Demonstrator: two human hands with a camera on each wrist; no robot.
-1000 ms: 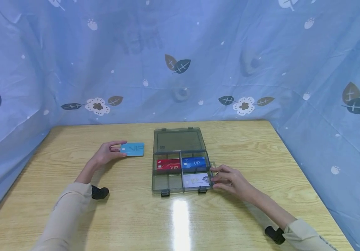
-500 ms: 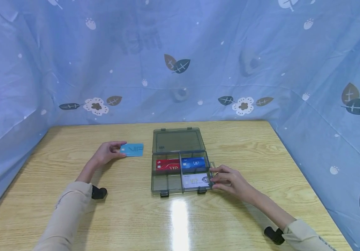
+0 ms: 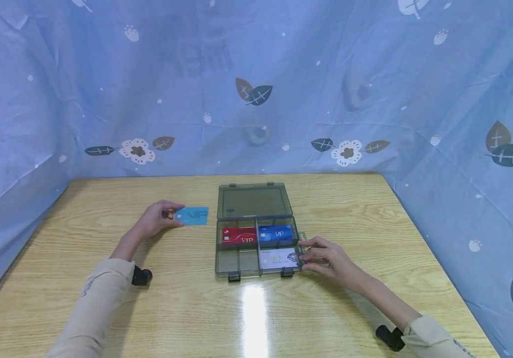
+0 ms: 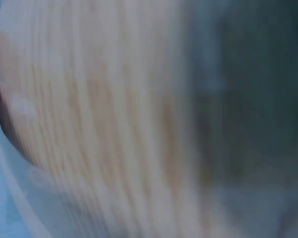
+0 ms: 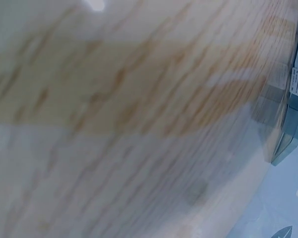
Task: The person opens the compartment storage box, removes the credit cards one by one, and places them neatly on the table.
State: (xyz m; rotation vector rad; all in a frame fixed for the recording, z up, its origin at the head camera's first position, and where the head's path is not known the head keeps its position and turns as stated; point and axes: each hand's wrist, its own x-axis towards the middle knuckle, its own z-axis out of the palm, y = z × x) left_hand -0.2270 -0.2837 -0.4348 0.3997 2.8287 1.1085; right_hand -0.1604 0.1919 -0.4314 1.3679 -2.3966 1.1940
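Observation:
My left hand (image 3: 155, 219) pinches a light blue VIP card (image 3: 194, 216) by its left end, left of the box and apart from it. The smoky clear plastic box (image 3: 238, 272) lies with its lid (image 3: 254, 201) folded back. A red VIP card (image 3: 238, 235) sits in the back left compartment, a dark blue VIP card (image 3: 276, 233) in the back right, a white VIP card (image 3: 278, 258) in the front right. No card lies in the front left compartment. At the box's right side, my right hand (image 3: 330, 259) touches the wall with bent fingers; its exact grip is unclear.
The box stands on a wooden table (image 3: 185, 308) with a bright reflection in front. Blue patterned cloth (image 3: 194, 89) hangs behind and at both sides. Black wrist cameras (image 3: 141, 276) hang under both forearms. The left wrist view is blurred.
The left hand with the light blue card has shifted slightly to the right, nearer the box. The right hand and the box have stayed in place.

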